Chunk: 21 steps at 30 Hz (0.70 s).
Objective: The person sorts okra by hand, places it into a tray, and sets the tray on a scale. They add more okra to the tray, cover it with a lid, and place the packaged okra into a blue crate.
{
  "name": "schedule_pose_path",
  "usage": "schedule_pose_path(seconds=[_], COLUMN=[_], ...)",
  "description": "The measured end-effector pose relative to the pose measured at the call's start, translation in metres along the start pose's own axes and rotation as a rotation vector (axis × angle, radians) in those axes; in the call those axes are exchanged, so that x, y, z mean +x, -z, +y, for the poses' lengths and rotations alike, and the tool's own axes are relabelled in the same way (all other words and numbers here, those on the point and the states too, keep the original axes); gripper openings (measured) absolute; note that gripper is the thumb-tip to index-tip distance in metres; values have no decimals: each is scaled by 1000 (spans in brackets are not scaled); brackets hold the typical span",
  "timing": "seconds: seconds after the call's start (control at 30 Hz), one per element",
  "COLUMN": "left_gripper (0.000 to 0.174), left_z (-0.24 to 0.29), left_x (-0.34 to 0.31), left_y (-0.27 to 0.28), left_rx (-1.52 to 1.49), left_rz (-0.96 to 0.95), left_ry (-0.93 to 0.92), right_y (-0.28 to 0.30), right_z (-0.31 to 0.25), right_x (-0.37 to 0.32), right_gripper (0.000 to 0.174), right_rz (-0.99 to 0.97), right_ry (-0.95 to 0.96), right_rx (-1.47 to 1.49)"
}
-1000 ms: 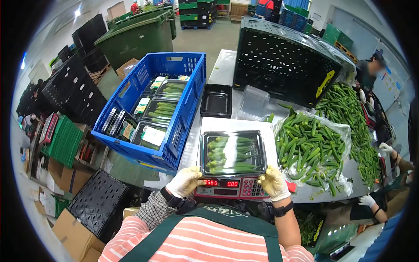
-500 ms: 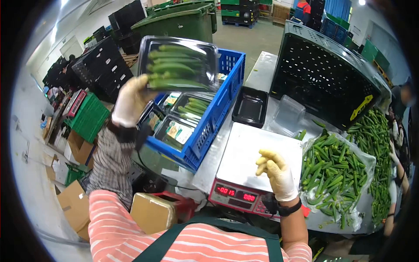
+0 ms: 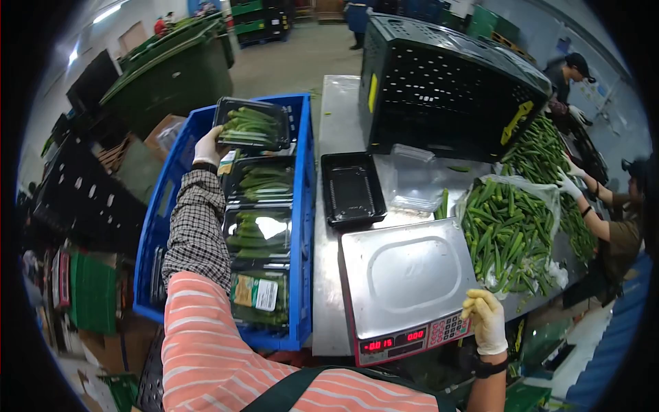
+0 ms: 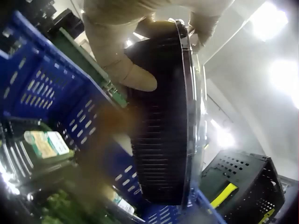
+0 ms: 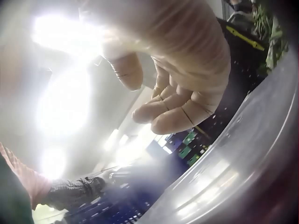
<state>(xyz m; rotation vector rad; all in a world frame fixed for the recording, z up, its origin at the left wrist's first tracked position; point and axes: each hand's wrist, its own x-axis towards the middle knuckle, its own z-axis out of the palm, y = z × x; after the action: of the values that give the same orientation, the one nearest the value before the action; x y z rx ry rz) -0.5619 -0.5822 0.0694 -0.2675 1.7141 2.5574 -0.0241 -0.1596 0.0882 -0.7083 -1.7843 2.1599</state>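
My gloved left hand [image 3: 208, 147] grips the left edge of a lidded tray of okra [image 3: 252, 125] above the far end of the blue crate [image 3: 304, 206]. In the left wrist view the fingers of that hand [image 4: 135, 51] pinch the black tray's side [image 4: 161, 126]. Packed trays, some labelled [image 3: 255, 293], lie in a row inside the crate. Beside the scale's keypad, my gloved right hand [image 3: 489, 323] hangs with loosely bent fingers and holds nothing; the right wrist view shows the same hand [image 5: 173, 70] without any object. The scale [image 3: 412, 271] carries no tray.
An empty black tray [image 3: 352, 189] and clear lids [image 3: 415, 177] lie behind the scale. Loose okra [image 3: 508, 230] fills a plastic bag to the right. A large black crate [image 3: 446, 96] stands tipped at the back. Other people [image 3: 621, 220] work at the right.
The okra tray has gone from the scale, raised by my left hand, to over the crate's far end. My right hand has let go of it and moved right, to the scale's front corner.
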Motion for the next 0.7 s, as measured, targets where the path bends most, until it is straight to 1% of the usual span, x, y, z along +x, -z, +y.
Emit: schedule_pose_path(seconds=[0.07, 0.1, 0.17, 0.23, 0.27, 0.3, 0.37, 0.4, 0.47, 0.5, 0.53, 0.57, 0.6, 0.63, 0.67, 0.7], left_gripper=[20, 21, 22, 32, 34, 40, 45, 46, 47, 48, 51, 58, 62, 68, 71, 71], left_z=[-29, -42, -60, -53, -52, -53, -73, -72, -61, -59, -64, -73, -72, -64, -55, -35], left_x=[35, 51, 81, 60, 59, 51, 86, 88, 76, 72, 84, 97, 99, 85, 71, 79], left_y=[9, 16, 37, 35, 38, 33, 53, 45, 41, 34, 40, 41, 41, 29, 18, 13], left_rx=[-22, 107, 288, 619, 642, 700, 950, 1176, 1187, 1198, 1446, 1384, 1484, 1574, 1318, 1408], left_rz=[-66, -54, -75, 29, 38, 60, -248, -170, -203, -235, -365, -202, -121, -34, 39, -12], left_ry=[-7, -46, -24, 128, 301, 332, 179, 116, 147, 173, -1, 120, -16, -159, -283, -333], right_y=[8, 12, 15, 16, 15, 13, 10, 6, 1, -1, -3, -6, -8, -10, -11, -13], right_z=[-2, -2, -1, -2, -3, -3, -1, 0, 0, 0, 1, -1, -4, -10, -20, -32], right_x=[-10, -14, -19, -18, -16, -12, -7, -4, 2, 4, 6, 6, 7, 11, 16, 24], right_gripper=[25, 25, 27, 27, 27, 27, 24, 24, 23, 23, 23, 23, 22, 22, 21, 21], right_rz=[57, 86, 133, 170, 182, 176, 183, 185, 158, 177, 126, 72, 59, 66, 28, -16], right_ry=[5, 8, 1, -51, -67, -79, -98, -102, -139, -138, -155, -176, -199, -202, -187, -169], right_rx=[-10, -12, -48, -63, -83, -87, -107, -106, -179, -175, -229, -284, -295, -291, -429, -569])
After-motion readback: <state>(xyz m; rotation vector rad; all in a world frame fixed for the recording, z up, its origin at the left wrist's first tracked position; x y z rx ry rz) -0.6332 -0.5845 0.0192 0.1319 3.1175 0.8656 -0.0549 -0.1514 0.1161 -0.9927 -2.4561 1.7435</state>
